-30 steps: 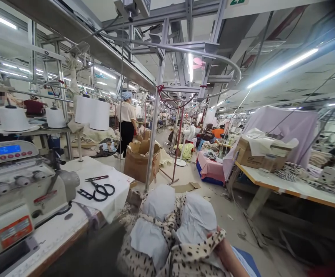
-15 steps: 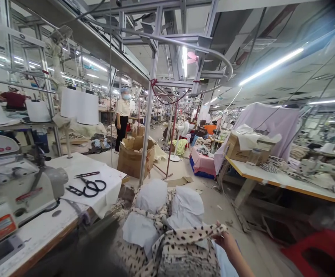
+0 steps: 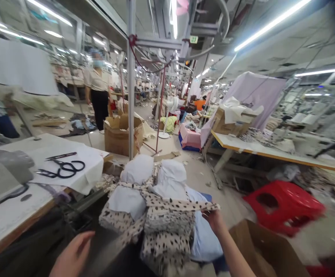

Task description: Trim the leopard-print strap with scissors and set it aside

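Note:
My right hand (image 3: 213, 218) grips the end of a cream strip of black-spotted fabric (image 3: 181, 206), which stretches across the top of a stack of folded spotted pieces (image 3: 167, 227). White pieces (image 3: 171, 175) lie on the bundles behind, and light blue cloth (image 3: 203, 238) hangs at the stack's right side. At the lower left, my left hand (image 3: 74, 252) is raised apart from the stack, blurred, its thumb and fingers slightly spread and holding nothing. Black scissors (image 3: 66, 169) and a small dark tool (image 3: 61, 156) lie on the white-covered table to the left.
A sewing machine (image 3: 5, 173) stands on the left table (image 3: 40, 204). At the right are a red stool (image 3: 288, 204), an open carton (image 3: 265, 246) and another table (image 3: 271, 154). A masked person (image 3: 98, 88) stands beyond a cardboard box (image 3: 121, 134) and a metal post (image 3: 131, 84).
The view has shifted right and down. My left hand has come into view at the lower left. My right hand still holds the strip, now pulled straighter across the stack.

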Action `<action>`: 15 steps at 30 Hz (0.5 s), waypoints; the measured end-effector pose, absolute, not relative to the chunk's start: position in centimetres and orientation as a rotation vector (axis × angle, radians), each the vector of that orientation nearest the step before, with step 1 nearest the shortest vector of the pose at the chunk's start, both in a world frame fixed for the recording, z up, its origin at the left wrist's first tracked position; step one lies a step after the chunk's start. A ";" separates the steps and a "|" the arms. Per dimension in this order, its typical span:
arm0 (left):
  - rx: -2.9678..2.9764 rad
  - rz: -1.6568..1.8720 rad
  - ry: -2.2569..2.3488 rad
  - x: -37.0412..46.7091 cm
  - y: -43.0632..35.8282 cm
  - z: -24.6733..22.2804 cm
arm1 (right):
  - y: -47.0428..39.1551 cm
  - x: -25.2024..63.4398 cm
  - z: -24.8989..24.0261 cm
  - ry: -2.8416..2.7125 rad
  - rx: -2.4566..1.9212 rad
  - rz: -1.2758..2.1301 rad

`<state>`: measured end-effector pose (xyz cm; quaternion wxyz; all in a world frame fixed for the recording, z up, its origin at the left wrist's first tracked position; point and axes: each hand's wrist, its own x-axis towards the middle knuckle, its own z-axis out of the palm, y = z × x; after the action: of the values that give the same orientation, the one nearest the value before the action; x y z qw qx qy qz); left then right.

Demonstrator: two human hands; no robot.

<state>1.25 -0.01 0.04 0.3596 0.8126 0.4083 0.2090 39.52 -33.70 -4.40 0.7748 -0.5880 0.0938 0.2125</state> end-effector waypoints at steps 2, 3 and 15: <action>2.217 0.536 0.826 4.6 -0.6 0.5 | -34.3 39.2 -4.9 0.222 -1.281 0.460; 2.272 0.535 0.718 6.6 -1.2 0.9 | -34.8 39.0 -5.3 0.229 -1.287 0.460; 2.429 0.502 0.127 20.5 -8.1 0.2 | -43.4 37.3 -9.9 0.387 -1.659 0.277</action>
<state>20.52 -8.10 0.19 0.3230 0.9256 0.0483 0.1913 37.33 -43.40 -9.90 0.6504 -0.7302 0.1702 0.1220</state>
